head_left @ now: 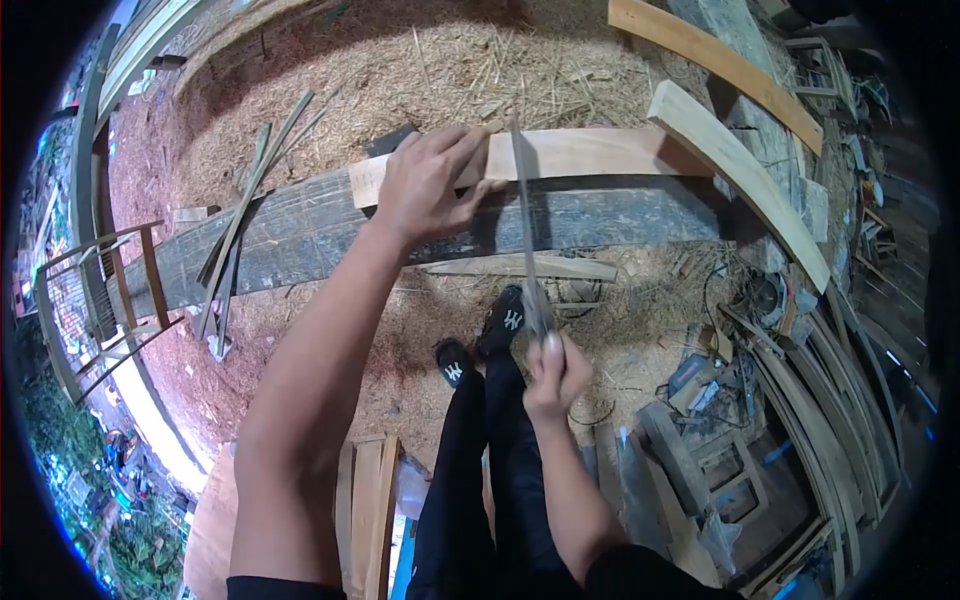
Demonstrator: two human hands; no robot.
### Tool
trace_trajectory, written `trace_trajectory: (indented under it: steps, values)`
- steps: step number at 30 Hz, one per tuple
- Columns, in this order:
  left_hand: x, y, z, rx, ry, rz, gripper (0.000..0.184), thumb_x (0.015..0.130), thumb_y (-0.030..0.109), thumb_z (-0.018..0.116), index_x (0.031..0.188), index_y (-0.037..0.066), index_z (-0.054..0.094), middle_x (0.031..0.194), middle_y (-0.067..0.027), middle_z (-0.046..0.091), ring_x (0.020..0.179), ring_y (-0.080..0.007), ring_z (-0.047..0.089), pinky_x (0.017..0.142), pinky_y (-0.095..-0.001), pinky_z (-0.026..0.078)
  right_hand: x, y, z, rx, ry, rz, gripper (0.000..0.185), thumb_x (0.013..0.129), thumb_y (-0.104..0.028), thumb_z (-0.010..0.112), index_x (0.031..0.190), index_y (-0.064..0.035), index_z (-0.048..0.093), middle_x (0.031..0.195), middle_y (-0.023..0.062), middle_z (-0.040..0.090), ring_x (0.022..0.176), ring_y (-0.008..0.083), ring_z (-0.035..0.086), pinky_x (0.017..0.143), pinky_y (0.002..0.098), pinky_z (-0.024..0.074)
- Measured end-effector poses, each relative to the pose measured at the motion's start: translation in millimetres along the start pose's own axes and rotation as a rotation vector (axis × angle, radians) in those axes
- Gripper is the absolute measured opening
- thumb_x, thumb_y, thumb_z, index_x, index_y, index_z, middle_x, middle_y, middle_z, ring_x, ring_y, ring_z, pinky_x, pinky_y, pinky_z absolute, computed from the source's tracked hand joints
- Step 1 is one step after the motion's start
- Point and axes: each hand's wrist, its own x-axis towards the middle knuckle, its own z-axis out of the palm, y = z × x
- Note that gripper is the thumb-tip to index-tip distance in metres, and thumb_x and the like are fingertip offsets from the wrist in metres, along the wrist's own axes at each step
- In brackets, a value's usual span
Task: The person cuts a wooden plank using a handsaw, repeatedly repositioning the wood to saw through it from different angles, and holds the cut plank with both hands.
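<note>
A pale wooden board (600, 153) lies lengthwise on a dark, weathered beam (300, 232). My left hand (432, 182) grips this board left of the saw, its fingers bent over the wood and its thumb on the near side. In my right hand (556, 378), fingers wrapped round the handle, is a handsaw (527, 215). The thin blade, seen nearly edge-on, points away from me and crosses the board just right of my left fingers. How deep the teeth sit in the wood cannot be made out. My right hand covers most of the saw's handle.
Another pale plank (745, 180) slants across the board's right end, with an orange-brown plank (720, 65) beyond it. Thin strips (245, 215) lie over the beam at left. Sawdust (380, 340) covers the ground round my shoes (503, 318). Curved boards (820, 420) are stacked at right.
</note>
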Motion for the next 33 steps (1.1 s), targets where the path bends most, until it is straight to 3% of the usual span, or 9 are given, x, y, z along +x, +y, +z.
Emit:
trace_trajectory:
  steps: [2, 8, 14, 18, 23, 28, 30, 31, 33]
  values:
    - [1.6, 0.1, -1.8, 0.007, -0.001, -0.001, 0.062, 0.083, 0.031, 0.080, 0.135, 0.003, 0.063, 0.121, -0.0192, 0.068, 0.110, -0.0373, 0.066, 0.096, -0.0462, 0.052, 36.3, -15.2, 29.7, -0.003, -0.004, -0.046, 0.043, 0.107, -0.026, 0.047, 0.070, -0.0043, 0.043, 0.059, -0.0011, 0.041, 0.052, 0.0073, 0.037, 0.050, 0.0272, 0.0243]
    - [3.3, -3.0, -1.9, 0.038, -0.022, -0.008, 0.060, 0.083, 0.030, 0.079, 0.134, 0.003, 0.064, 0.121, -0.0193, 0.068, 0.109, -0.0370, 0.066, 0.095, -0.0469, 0.052, -14.3, -9.0, -4.3, -0.057, -0.014, -0.024, 0.044, 0.107, -0.026, 0.045, 0.070, -0.0034, 0.047, 0.059, -0.0006, 0.043, 0.053, 0.0062, 0.038, 0.050, 0.0266, 0.0246]
    - [5.1, -1.4, -2.1, 0.015, -0.009, -0.038, 0.060, 0.082, 0.032, 0.080, 0.132, 0.003, 0.065, 0.119, -0.0174, 0.070, 0.107, -0.0361, 0.067, 0.094, -0.0467, 0.052, 39.0, -11.0, 37.2, 0.011, 0.022, 0.002, 0.043, 0.106, -0.027, 0.049, 0.069, -0.0046, 0.045, 0.059, -0.0005, 0.043, 0.052, 0.0067, 0.037, 0.050, 0.0267, 0.0249]
    - [1.3, -1.8, 1.0, 0.038, 0.016, 0.041, 0.059, 0.082, 0.032, 0.080, 0.132, 0.004, 0.065, 0.119, -0.0173, 0.070, 0.106, -0.0357, 0.067, 0.093, -0.0460, 0.052, -13.7, -12.2, 1.4, -0.094, 0.010, 0.006, 0.045, 0.107, -0.027, 0.047, 0.068, -0.0047, 0.044, 0.060, -0.0013, 0.044, 0.053, 0.0055, 0.037, 0.051, 0.0263, 0.0251]
    - [-1.7, -2.2, 1.0, 0.010, 0.036, 0.035, 0.061, 0.080, 0.031, 0.081, 0.132, 0.004, 0.065, 0.121, -0.0168, 0.069, 0.106, -0.0352, 0.067, 0.091, -0.0459, 0.052, 46.2, -13.8, 37.0, 0.049, 0.021, 0.030, 0.034, 0.102, -0.019, 0.052, 0.073, -0.0003, 0.052, 0.062, 0.0014, 0.048, 0.056, 0.0103, 0.045, 0.052, 0.0279, 0.0324]
    - [1.0, 2.2, -4.1, 0.030, -0.016, 0.024, 0.062, 0.080, 0.029, 0.082, 0.133, 0.003, 0.064, 0.118, -0.0160, 0.070, 0.105, -0.0346, 0.068, 0.091, -0.0450, 0.053, -20.2, -5.7, -6.3, -0.015, 0.027, 0.081, 0.037, 0.101, -0.023, 0.053, 0.071, -0.0004, 0.053, 0.062, 0.0023, 0.049, 0.056, 0.0102, 0.047, 0.053, 0.0278, 0.0347]
    - [-1.4, 1.3, 0.1, 0.005, -0.001, 0.021, 0.062, 0.080, 0.029, 0.082, 0.133, 0.003, 0.064, 0.117, -0.0162, 0.070, 0.104, -0.0349, 0.068, 0.091, -0.0450, 0.053, -1.9, -3.6, 11.3, -0.069, 0.062, -0.073, 0.046, 0.107, -0.029, 0.048, 0.067, -0.0054, 0.045, 0.058, -0.0008, 0.043, 0.052, 0.0051, 0.036, 0.049, 0.0260, 0.0231]
    - [2.6, -1.0, 1.0, -0.003, 0.028, 0.026, 0.062, 0.080, 0.028, 0.082, 0.133, 0.003, 0.064, 0.116, -0.0164, 0.070, 0.104, -0.0351, 0.068, 0.091, -0.0450, 0.053, 16.0, -1.9, 17.5, -0.007, 0.013, 0.018, 0.036, 0.103, -0.019, 0.052, 0.072, -0.0011, 0.051, 0.061, 0.0014, 0.047, 0.055, 0.0105, 0.045, 0.051, 0.0301, 0.0321]
    - [3.2, -1.5, 1.9, 0.025, 0.034, 0.023, 0.061, 0.080, 0.029, 0.082, 0.133, 0.003, 0.065, 0.117, -0.0167, 0.070, 0.104, -0.0354, 0.068, 0.092, -0.0451, 0.053, 37.5, -12.5, 35.4, 0.007, 0.020, -0.021, 0.040, 0.106, -0.022, 0.049, 0.071, -0.0029, 0.047, 0.060, 0.0002, 0.044, 0.054, 0.0085, 0.041, 0.051, 0.0290, 0.0280]
